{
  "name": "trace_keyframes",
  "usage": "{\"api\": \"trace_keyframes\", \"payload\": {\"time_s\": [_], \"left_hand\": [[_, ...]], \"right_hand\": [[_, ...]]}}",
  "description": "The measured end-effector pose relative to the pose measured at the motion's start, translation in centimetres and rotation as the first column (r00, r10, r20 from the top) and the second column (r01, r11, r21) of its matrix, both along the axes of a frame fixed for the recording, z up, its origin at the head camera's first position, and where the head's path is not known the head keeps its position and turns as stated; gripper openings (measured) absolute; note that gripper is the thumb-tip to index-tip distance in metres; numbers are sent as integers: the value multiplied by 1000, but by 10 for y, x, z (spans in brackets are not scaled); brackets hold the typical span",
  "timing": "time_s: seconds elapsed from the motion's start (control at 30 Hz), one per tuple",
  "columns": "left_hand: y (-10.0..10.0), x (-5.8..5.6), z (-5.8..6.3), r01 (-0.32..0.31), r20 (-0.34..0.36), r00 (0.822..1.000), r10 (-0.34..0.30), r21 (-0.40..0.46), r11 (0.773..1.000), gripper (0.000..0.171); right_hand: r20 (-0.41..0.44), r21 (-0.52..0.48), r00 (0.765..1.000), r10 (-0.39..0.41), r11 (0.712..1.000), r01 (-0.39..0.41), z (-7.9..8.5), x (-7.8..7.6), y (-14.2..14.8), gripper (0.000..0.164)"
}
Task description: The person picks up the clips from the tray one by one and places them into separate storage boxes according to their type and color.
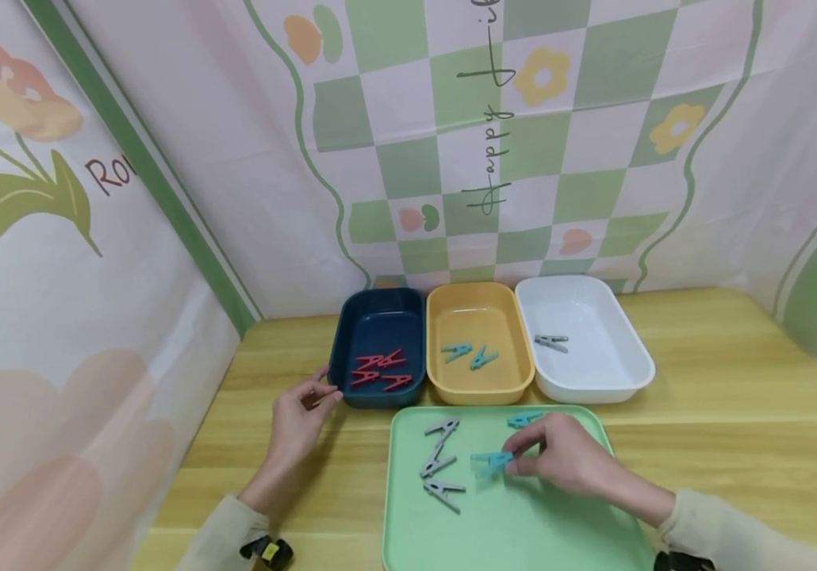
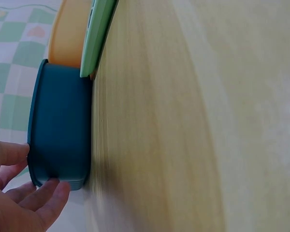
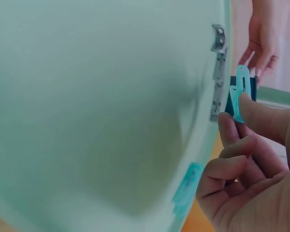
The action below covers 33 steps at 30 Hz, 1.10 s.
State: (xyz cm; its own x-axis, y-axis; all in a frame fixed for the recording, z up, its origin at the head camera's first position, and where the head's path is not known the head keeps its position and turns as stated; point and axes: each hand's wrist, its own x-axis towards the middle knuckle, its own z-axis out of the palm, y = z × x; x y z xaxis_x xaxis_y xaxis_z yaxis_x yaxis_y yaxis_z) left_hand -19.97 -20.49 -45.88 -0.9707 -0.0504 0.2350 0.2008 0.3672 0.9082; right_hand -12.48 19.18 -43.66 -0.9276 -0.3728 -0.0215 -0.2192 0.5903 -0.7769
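Between thumb and forefinger, my right hand pinches a light-blue clothespin over the green tray; in the right wrist view the held clothespin points up from the fingertips. Another blue clothespin lies by the tray's far edge, partly behind that hand. Three grey clothespins form a column on the tray's left part. My left hand holds the near-left corner of the navy bin, thumb at the rim and fingers against the outer wall. Several red clothespins lie inside that bin.
Right of the navy bin stands a yellow bin with two blue clothespins. Beside it, a white bin has one grey clothespin. All three line up behind the tray on a wooden table, before a patterned cloth.
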Motion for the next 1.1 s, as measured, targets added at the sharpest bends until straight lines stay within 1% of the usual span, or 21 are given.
{"api": "trace_keyframes", "payload": {"time_s": [0.13, 0.33, 0.47, 0.57, 0.8, 0.97, 1.1], "left_hand": [[0, 0, 0, -5, -1, 1000, 5, -3, 1000, 4], [0, 0, -1, -8, 2, 1000, 8, -8, 1000, 5], [1, 0, -1, -17, -4, 1000, 17, -6, 1000, 2], [2, 0, -1, -26, -5, 1000, 26, -4, 1000, 4], [1, 1, 0, -16, 0, 1000, 16, -6, 1000, 4], [1, 1, 0, -8, -7, 1000, 8, 7, 1000, 5], [1, 2, -1, -6, -19, 1000, 6, -4, 1000, 3]], "right_hand": [[3, -2, 999, -43, 999, 43, 8, -2, 1, 20], [50, -70, 996, -70, 995, 74, 21, -7, 4, 24], [30, -99, 997, -74, 992, 77, 31, -12, 7, 24], [7, -112, 996, -85, 990, 85, 41, -17, 9, 24], [-9, -127, 995, -96, 987, 94, 60, -26, 13, 21], [-45, -100, 992, -117, 989, 112, 66, -35, 14, 20], [-46, -92, 989, -143, 986, 138, 68, -44, 13, 23]]}}
